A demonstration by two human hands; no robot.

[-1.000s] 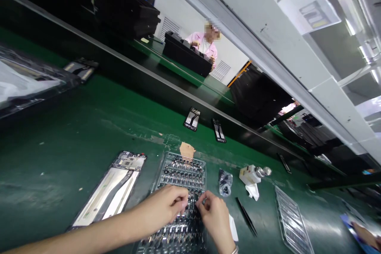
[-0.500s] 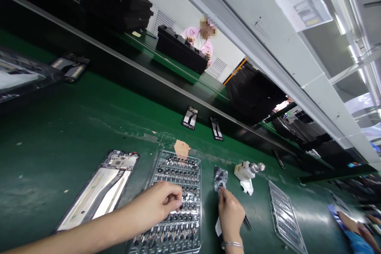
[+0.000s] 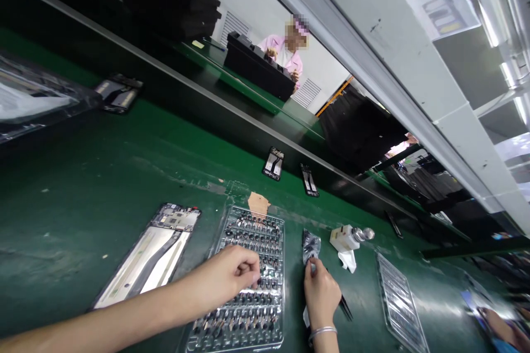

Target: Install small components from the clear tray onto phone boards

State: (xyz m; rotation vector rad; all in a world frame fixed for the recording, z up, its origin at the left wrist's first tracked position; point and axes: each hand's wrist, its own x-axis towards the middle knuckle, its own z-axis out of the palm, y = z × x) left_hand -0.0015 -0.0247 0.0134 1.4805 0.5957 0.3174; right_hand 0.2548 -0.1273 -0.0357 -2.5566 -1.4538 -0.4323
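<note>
Touching one plastic bag [image 3: 311,242]: one right hand [image 3: 322,293].

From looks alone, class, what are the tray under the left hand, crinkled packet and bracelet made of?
Tray: seemingly clear, glossy plastic; its transparent rim catches light. Crinkled packet: probably shiny plastic film, given its creased highlights. Bracelet: likely polished metal, silvery and bright.

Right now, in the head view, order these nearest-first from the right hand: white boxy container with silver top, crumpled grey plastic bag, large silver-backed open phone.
1. Crumpled grey plastic bag, at the right hand.
2. White boxy container, ahead and right.
3. Large open phone, off to the left.
</note>
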